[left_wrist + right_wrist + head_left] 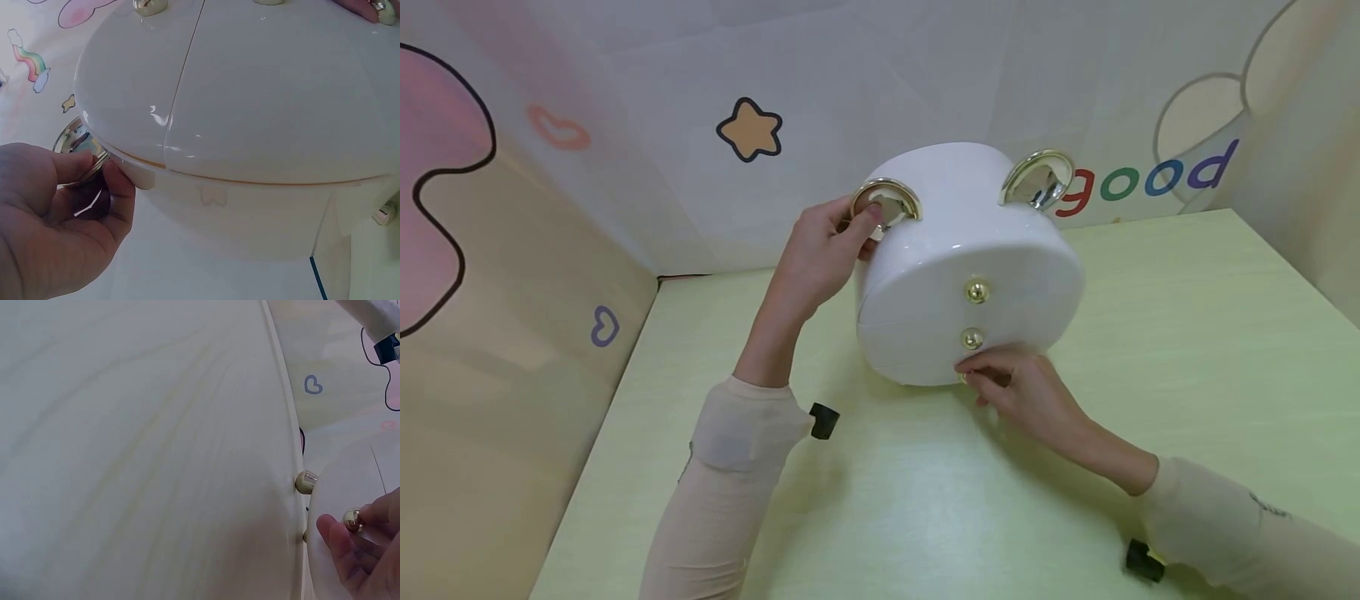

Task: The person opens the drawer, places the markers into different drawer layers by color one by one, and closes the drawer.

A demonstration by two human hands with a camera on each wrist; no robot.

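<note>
A glossy white rounded box (917, 321) with gold ears and a row of gold knobs stands on the table, its knobbed face toward me. My left hand (820, 254) pinches the left gold ear (904, 193), thumb on its front. In the left wrist view the left hand (69, 219) grips the ear beside a seam in the white shell. My right hand (1033, 396) pinches the lowest gold knob (352, 519) between thumb and finger. Two other knobs, an upper one (977, 290) and a middle one (972, 338), sit above it.
The pale green table (880, 517) runs up to a printed backdrop (865, 75) behind the box and a side wall (512, 400) at left. The right gold ear (1043, 177) sticks up from the box. Black wrist pieces hang at both sleeves.
</note>
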